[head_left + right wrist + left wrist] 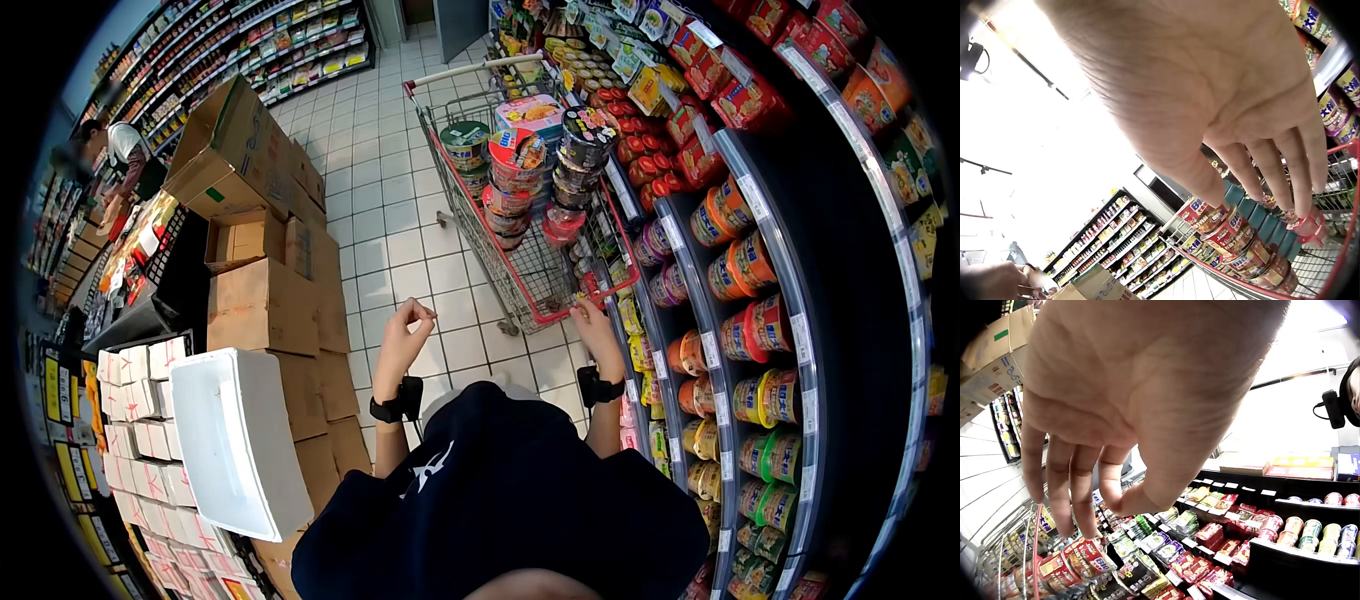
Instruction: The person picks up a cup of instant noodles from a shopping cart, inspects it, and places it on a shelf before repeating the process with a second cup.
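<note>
My left hand (405,335) is held in the air left of the shopping cart (545,287), its fingers loosely bent and nothing in them. On the other side my right hand (597,330) hovers by the cart's red rim, fingers relaxed with no object between them. Inside the cart stand stacks of instant noodle tubs: red tubs (517,160) in the middle, black-lidded tubs (588,138) on the right and green-lidded tubs (466,142) on the left. A pink and blue box (530,115) lies behind them. The left wrist view shows red tubs (1085,557) beyond the fingertips.
Shelves of noodle tubs (760,400) run close along my right, with red packets (745,100) farther up. Cardboard boxes (265,305) and a white foam box (235,440) line the left. A person (125,150) stands at the far left. Tiled floor (375,200) lies between.
</note>
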Demonstrator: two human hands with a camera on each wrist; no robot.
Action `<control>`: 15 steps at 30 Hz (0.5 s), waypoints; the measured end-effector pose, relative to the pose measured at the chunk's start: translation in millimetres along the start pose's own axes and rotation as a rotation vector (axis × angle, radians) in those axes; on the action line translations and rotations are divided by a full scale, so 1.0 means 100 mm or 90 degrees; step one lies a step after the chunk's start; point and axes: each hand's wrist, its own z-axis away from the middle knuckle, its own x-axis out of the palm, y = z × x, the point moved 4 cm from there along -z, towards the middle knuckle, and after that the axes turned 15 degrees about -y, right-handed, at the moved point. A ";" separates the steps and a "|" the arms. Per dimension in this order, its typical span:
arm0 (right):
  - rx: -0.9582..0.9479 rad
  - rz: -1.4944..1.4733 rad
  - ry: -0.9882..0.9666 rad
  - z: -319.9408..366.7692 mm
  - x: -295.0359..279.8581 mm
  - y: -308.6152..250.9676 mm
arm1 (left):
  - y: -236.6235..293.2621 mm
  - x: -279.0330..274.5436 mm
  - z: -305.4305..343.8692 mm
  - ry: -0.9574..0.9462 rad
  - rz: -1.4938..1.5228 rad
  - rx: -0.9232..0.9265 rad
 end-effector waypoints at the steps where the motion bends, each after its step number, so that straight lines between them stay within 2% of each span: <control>1: 0.010 0.003 -0.003 -0.01 0.00 0.02 | -0.06 0.01 -0.04 -0.009 0.007 0.002; 3: 0.010 -0.066 -0.017 -0.05 0.00 0.06 | -0.15 0.04 -0.10 -0.021 0.018 0.001; 9: 0.113 -0.064 -0.020 -0.06 -0.15 0.29 | -0.42 -0.04 -0.24 -0.038 0.027 -0.075; 11: 0.065 -0.026 0.038 -0.10 -0.16 0.40 | -0.48 -0.08 -0.32 -0.046 0.028 -0.077; 15: 0.086 -0.066 0.026 -0.24 -0.18 0.40 | -0.57 -0.16 -0.61 -0.054 0.032 -0.087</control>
